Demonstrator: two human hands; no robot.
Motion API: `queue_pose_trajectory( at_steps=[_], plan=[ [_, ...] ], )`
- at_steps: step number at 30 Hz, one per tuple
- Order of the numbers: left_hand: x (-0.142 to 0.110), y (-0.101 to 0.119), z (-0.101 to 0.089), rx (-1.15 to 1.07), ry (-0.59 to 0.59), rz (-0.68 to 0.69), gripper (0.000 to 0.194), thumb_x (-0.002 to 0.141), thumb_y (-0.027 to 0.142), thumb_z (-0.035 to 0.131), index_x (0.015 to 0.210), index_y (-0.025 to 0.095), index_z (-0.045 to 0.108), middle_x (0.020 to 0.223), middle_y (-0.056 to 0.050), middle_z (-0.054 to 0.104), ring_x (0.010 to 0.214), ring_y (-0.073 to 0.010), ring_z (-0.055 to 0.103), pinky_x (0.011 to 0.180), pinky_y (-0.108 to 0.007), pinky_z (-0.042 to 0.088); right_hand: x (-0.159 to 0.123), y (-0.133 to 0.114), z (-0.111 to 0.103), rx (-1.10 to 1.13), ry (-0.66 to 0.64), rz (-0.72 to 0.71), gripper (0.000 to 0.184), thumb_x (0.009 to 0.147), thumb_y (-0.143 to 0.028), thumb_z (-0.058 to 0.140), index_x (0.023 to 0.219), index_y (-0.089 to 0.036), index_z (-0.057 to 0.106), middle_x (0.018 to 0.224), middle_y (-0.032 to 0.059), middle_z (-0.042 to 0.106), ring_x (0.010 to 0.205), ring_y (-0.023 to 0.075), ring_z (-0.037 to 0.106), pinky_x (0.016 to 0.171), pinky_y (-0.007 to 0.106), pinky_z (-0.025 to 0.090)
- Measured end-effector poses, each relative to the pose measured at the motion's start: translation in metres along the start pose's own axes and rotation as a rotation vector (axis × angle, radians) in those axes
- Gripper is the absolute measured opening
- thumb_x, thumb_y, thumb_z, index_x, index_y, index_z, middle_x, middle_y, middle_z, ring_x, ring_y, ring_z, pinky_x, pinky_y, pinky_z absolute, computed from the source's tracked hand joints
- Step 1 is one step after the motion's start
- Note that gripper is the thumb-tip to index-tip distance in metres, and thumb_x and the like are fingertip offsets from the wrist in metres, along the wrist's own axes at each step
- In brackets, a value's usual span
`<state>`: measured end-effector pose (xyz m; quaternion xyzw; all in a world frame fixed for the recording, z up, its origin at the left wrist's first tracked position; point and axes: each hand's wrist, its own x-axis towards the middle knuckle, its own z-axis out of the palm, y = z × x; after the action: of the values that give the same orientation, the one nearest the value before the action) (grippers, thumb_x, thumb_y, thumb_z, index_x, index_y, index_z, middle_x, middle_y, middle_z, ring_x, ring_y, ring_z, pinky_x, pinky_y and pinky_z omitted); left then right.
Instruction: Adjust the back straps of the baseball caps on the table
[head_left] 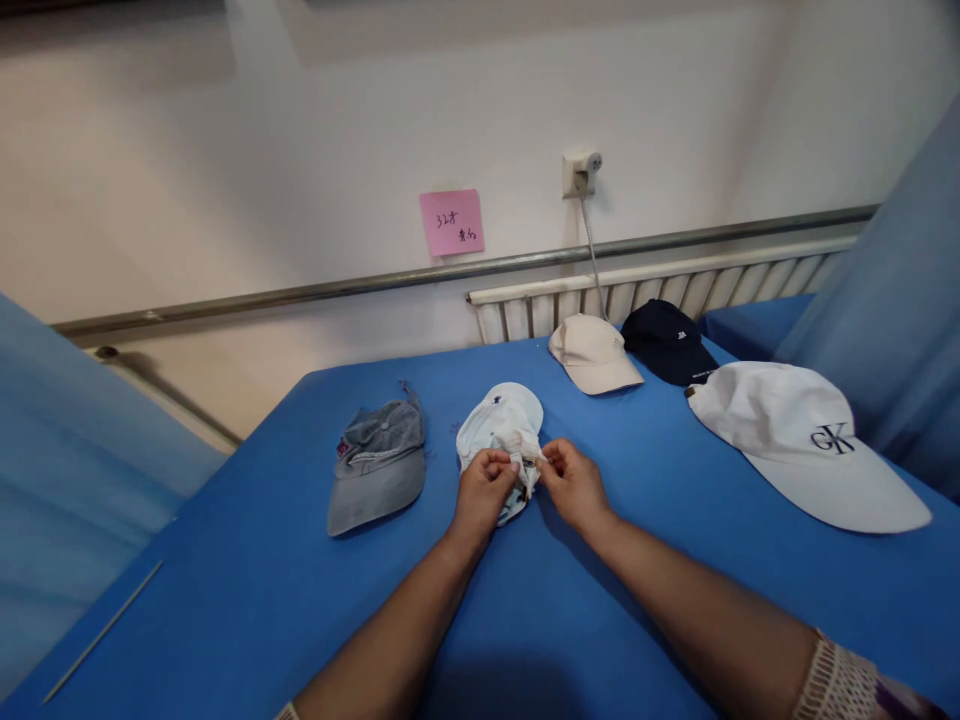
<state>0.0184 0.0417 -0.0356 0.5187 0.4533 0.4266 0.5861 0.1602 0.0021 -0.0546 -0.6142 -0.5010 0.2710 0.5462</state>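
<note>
A pale, whitish baseball cap (501,412) lies on the blue table with its brim pointing away from me. My left hand (486,492) pinches the strap at the back of this cap from the left side. From the right, my right hand (574,484) pinches the other side of the strap, close to a small dark buckle (529,463). Both hands are closed, and the fingers partly hide the strap ends. To the left of the hands rests a grey cap (379,465) with a frayed, loose strap.
A beige cap (592,352), a black cap (667,340) and a large white cap (799,430) sit along the right of the blue table (285,600). A thin stick (103,632) lies at left. Behind are a metal rail (360,287), a radiator (555,305) and a pink note (452,222).
</note>
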Motion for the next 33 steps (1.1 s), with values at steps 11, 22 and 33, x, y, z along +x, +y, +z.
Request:
queue_pose_trajectory(
  at_steps=[11, 22, 33],
  plan=[
    [-0.008, 0.011, 0.004, -0.084, 0.016, -0.065, 0.034, 0.064, 0.037, 0.076, 0.084, 0.017, 0.057, 0.055, 0.007, 0.054, 0.045, -0.0056, 0.045, 0.048, -0.017, 0.033, -0.003, -0.005, -0.003, -0.1, 0.002, -0.131, 0.015, 0.086, -0.033, 0.051, 0.087, -0.021, 0.059, 0.081, 0.0022, 0.067, 0.071, 0.0165, 0.062, 0.066, 0.026, 0.046],
    [-0.009, 0.004, -0.001, 0.246, -0.003, 0.172, 0.025, 0.076, 0.04, 0.067, 0.083, 0.017, 0.058, 0.062, 0.005, 0.058, 0.053, -0.0093, 0.051, 0.054, -0.02, 0.04, -0.002, -0.005, -0.003, -0.108, -0.006, -0.102, 0.016, 0.086, -0.035, 0.051, 0.086, -0.021, 0.059, 0.079, 0.0017, 0.068, 0.07, 0.0166, 0.062, 0.067, 0.027, 0.047],
    [-0.016, 0.008, -0.001, 0.619, -0.026, 0.35, 0.023, 0.078, 0.029, 0.065, 0.098, 0.018, 0.067, 0.081, -0.002, 0.067, 0.075, -0.0164, 0.06, 0.073, -0.028, 0.046, 0.0, -0.003, -0.003, -0.086, 0.002, -0.103, 0.014, 0.085, -0.032, 0.052, 0.086, -0.021, 0.059, 0.078, 0.0014, 0.067, 0.07, 0.0168, 0.062, 0.067, 0.027, 0.047]
  ],
)
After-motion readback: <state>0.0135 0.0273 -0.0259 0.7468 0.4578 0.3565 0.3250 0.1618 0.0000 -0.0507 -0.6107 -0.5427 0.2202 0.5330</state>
